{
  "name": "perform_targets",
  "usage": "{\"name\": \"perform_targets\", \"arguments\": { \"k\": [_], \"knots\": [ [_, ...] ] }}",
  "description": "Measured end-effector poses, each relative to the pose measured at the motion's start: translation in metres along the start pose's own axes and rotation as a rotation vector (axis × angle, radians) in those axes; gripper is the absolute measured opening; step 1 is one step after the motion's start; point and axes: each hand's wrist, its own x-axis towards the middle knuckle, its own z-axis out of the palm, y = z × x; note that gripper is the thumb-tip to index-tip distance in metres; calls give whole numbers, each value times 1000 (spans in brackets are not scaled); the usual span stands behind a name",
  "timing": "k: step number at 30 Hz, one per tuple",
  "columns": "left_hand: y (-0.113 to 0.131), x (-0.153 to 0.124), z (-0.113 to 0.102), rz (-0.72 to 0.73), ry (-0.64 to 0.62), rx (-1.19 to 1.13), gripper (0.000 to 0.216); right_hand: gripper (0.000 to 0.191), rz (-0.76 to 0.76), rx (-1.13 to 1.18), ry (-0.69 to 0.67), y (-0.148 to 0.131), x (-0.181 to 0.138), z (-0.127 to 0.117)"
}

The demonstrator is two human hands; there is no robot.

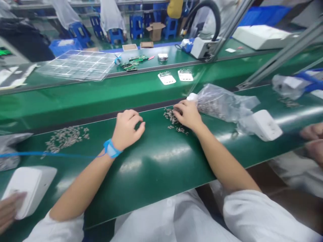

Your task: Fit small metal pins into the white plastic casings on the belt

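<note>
My right hand (188, 114) reaches into a small pile of tiny metal parts (180, 129), its thumb and fingers apart over the pieces. No part is visibly lifted. To the left, my left hand (128, 129) is just above the green bench (156, 168), with curled fingers and the thumb tip close to the index finger. Whatever may be inside it is hidden. A blue wrist strap (111, 148) with a cord circles my left wrist. Beside my right hand lies a clear plastic bag (222, 102) of similar parts, with a white piece (192, 97) at its near end.
More metal parts (67, 137) are spread at left. A co-worker's hand (10, 210) holds a white housing (32, 188); another white housing (267, 125) lies right. Two white plates (166, 78) (185, 75), circuit boards (130, 66) and a clear tray (80, 65) lie farther back. Another person's hands (314, 137) show at right.
</note>
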Motion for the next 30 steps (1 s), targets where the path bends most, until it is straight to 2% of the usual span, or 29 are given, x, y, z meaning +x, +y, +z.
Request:
{"name": "perform_targets", "arguments": {
  "k": [2, 4, 6, 8, 11, 13, 17, 19, 21, 24, 27, 30],
  "knots": [
    [9, 25, 37, 24, -69, -45, 12, 34, 46, -33, -52, -5, -8, 6],
    [13, 41, 68, 12, -133, -90, 23, 37, 38, -22, -91, -11, -11, 10],
    [15, 46, 89, 48, -199, -116, 37, 39, 13, 9, -101, -14, -10, 12],
    [14, 44, 99, 136, -267, -115, 41, 35, 19, 49, -83, -13, -6, 12],
    [15, 38, 98, 191, -322, -84, 34, 23, 77, 109, -23, -6, -2, 6],
    [15, 35, 96, 166, -333, -74, 28, 19, 142, 224, 91, -2, -1, 0],
    [15, 37, 95, 157, -343, -86, 23, 20, 259, 665, 402, 3, 0, -4],
    [15, 37, 96, 154, -340, -89, 21, 23, 334, 837, 465, 8, 1, 0],
    [15, 38, 96, 148, -337, -91, 18, 27, 430, 992, 471, 13, 2, 7],
    [15, 38, 96, 149, -337, -102, 14, 32, 504, 1142, 390, 23, 3, 11],
    [14, 38, 96, 145, -325, -127, 11, 31, 470, 1119, 297, 30, 2, 5],
    [13, 38, 97, 127, -300, -146, 15, 29, 450, 1030, 308, 35, 1, -5]
  ]
}}
